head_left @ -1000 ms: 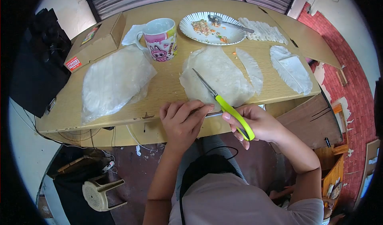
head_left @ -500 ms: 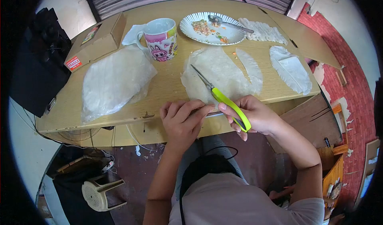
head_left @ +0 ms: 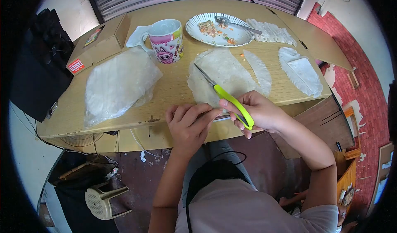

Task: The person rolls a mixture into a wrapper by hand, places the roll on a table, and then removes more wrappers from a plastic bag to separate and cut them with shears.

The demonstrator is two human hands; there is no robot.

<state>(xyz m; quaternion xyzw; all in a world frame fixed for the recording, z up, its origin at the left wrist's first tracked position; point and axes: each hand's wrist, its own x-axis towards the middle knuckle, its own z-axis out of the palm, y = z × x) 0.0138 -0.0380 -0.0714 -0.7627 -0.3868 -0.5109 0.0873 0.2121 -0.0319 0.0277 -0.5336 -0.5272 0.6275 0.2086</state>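
Note:
My right hand [head_left: 258, 111] is closed around the lime-green handles of a pair of scissors [head_left: 225, 94]. The blades look shut and point away from me, up and left, over a thin, pale wrapper sheet [head_left: 225, 69]. My left hand [head_left: 188, 123] is at the table's front edge, by the sheet's near side. Its thumb and fingertips are pressed together; what they pinch, if anything, is hidden. A curved strip of wrapper [head_left: 259, 69] lies along the sheet's right side, with a few orange crumbs near its top.
A plastic-wrapped stack of wrappers [head_left: 120, 82] lies left, below a mug [head_left: 166, 43] and a cardboard box [head_left: 99, 40]. Behind are a paper plate [head_left: 194, 34] with chopped filling and a spoon [head_left: 237, 24], and a row of white rolls [head_left: 273, 32]. Folded wrapper pieces [head_left: 300, 71] lie right.
My right hand and the scissors have shifted slightly left and up, closer to my left hand. My left hand and the things on the table have stayed in place.

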